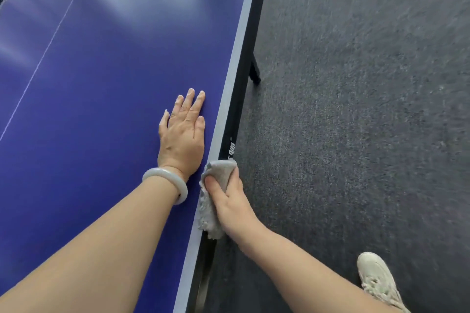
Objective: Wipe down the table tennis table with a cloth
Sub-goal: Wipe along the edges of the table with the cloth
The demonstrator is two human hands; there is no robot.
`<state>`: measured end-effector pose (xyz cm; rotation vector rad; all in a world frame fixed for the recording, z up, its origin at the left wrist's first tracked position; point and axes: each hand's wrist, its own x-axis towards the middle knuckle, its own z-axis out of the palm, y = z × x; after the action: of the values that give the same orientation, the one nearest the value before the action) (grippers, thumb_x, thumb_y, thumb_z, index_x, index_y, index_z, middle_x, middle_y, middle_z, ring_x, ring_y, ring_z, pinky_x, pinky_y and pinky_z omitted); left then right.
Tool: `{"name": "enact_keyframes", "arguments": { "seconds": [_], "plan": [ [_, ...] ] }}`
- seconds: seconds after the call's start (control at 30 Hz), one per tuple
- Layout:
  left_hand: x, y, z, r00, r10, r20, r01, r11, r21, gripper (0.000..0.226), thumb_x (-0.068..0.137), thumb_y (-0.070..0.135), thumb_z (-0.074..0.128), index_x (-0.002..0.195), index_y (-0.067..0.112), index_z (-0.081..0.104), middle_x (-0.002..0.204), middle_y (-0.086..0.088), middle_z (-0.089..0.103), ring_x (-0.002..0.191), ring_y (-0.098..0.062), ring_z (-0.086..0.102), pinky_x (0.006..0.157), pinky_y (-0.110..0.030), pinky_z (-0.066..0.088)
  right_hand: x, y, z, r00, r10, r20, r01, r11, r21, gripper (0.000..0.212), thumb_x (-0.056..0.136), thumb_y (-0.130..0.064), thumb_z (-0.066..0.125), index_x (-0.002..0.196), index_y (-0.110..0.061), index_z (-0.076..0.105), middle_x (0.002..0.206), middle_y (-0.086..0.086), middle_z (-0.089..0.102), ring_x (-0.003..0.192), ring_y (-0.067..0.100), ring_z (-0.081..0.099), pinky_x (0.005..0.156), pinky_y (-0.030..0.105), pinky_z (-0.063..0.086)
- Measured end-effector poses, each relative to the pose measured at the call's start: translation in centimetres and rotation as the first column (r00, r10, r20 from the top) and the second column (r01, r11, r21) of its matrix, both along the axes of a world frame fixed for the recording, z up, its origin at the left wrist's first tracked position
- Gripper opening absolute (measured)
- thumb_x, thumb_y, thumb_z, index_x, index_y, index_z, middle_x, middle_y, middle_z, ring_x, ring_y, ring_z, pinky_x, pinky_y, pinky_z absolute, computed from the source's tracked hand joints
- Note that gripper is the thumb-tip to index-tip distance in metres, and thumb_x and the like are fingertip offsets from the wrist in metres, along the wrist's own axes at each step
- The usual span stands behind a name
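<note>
The right hand (229, 201) grips the grey cloth (220, 169), thumb on top and fingers wrapped down its outer side, holding it against the table's edge (229, 84); the cloth is bunched over that edge, part on the pale border, part against the black side rail; just inside the edge the left hand (181, 140) lies palm down on the blue table (101, 71), fingers straight and close together; a pale bangle (157, 171) circles its wrist; well in from the edge a thin white line (43, 56) runs along the top; outside the edge a black leg (254, 71) stands on grey carpet (356, 109); a pale shoe (376, 279) rests there too, well apart from the edge
</note>
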<state>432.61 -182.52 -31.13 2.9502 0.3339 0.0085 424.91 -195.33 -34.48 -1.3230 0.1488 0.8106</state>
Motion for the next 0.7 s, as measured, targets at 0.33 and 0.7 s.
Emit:
{"name": "enact_keyframes", "arguments": {
  "seconds": [0.33,0.7],
  "plan": [
    [0.0,-0.1,0.7,1.0,0.018,-0.003,-0.019,0.998,-0.057,0.054,0.099,0.03,0.025,0.153,0.033,0.026,0.161,0.015,0.015,0.149,-0.003,0.005,0.123,-0.038,0.002,14.9,3.5,1.3,0.928,-0.37,-0.033,0.366,0.927,-0.082,0.063,0.1,-0.051,0.044,0.153,-0.021,0.029,0.145,0.009,0.039,0.136,0.027,0.041,0.116,0.044,0.032],
    [0.0,-0.1,0.8,0.997,-0.011,-0.077,0.013,1.0,0.022,0.056,0.099,0.032,0.018,0.155,0.03,0.018,0.163,0.01,0.011,0.151,-0.008,0.002,0.123,-0.043,0.006,11.4,2.7,1.5,0.962,-0.262,0.082,0.264,0.964,-0.018,0.076,0.1,-0.034,0.054,0.159,-0.03,0.006,0.165,-0.009,0.013,0.15,0.007,0.018,0.123,0.036,0.019]
  ]
}}
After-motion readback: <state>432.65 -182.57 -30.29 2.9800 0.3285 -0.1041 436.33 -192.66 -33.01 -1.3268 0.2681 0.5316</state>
